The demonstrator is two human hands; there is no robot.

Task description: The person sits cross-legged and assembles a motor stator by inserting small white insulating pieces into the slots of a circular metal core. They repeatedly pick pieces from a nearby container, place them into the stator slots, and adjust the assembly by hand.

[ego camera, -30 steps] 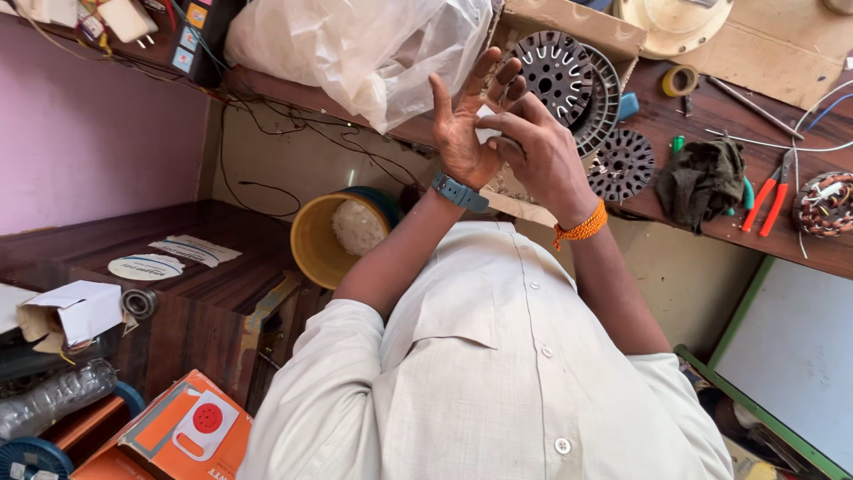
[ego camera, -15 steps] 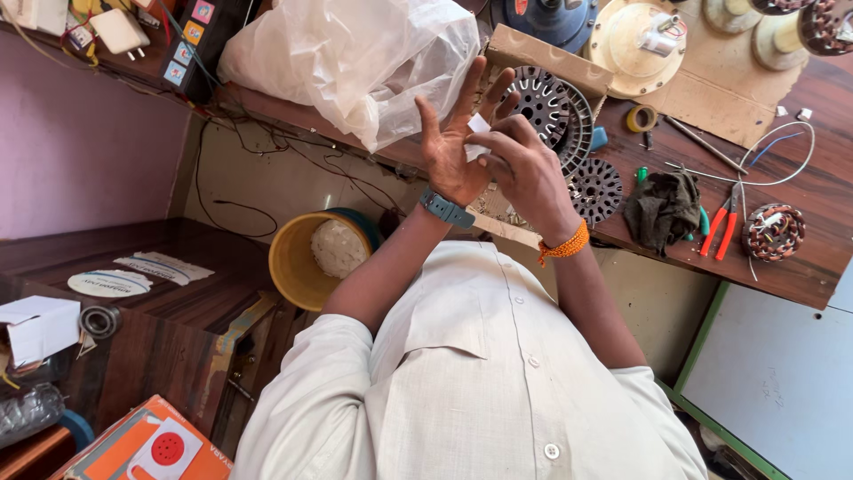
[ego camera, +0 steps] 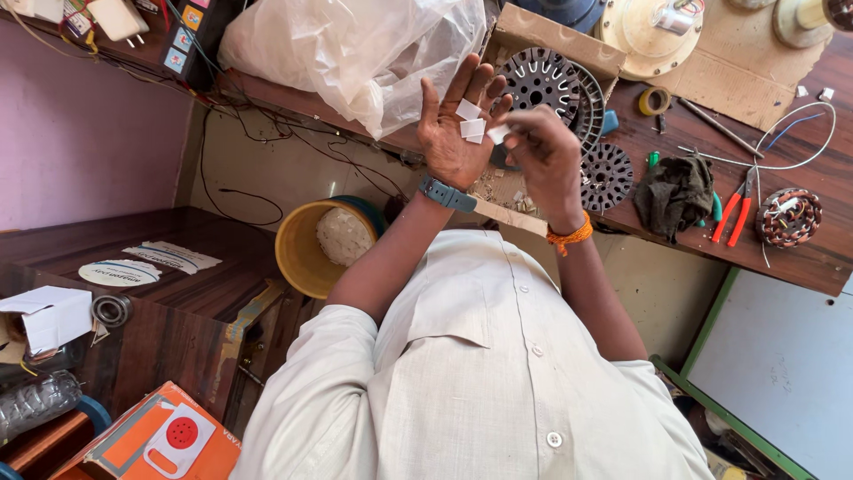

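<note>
- Holding left hand [ego camera: 453,133] open above the bench [ego camera: 804,260] edge, palm up and fingers spread; not closing on anything.
- Carrying two white slips [ego camera: 469,120] on the left fingers, near their bases, one just above the other; resting there, not being clamped.
- Pinching a third slip [ego camera: 499,133] between thumb and fingertips of right hand [ego camera: 544,156]; grip closed on that slip, just beside the left fingers.
- Having shifted since a second ago: right hand then lying over the left palm and covering it, now sitting off to the side, leaving palm and slips exposed.
- Having opened the left fingers wider over the same interval; slips not readable in the earlier views, now plainly separate.
- Indicating, as a judgement, single-piece handling: one slip in the right pinch, the other two parked on the left hand.
- Wearing a watch [ego camera: 447,194] on the left wrist and an orange thread [ego camera: 569,236] on the right.
- Working directly in front of a slotted stator core [ego camera: 544,80] propped in a cardboard box [ego camera: 551,36], with a smaller disc [ego camera: 606,173] lying just right of the hands.
- Leaving rag [ego camera: 675,191], pliers [ego camera: 733,209] and wound coil [ego camera: 789,216] untouched further right; plastic bag [ego camera: 355,44] to the left, yellow bucket [ego camera: 306,249] below the bench.
</note>
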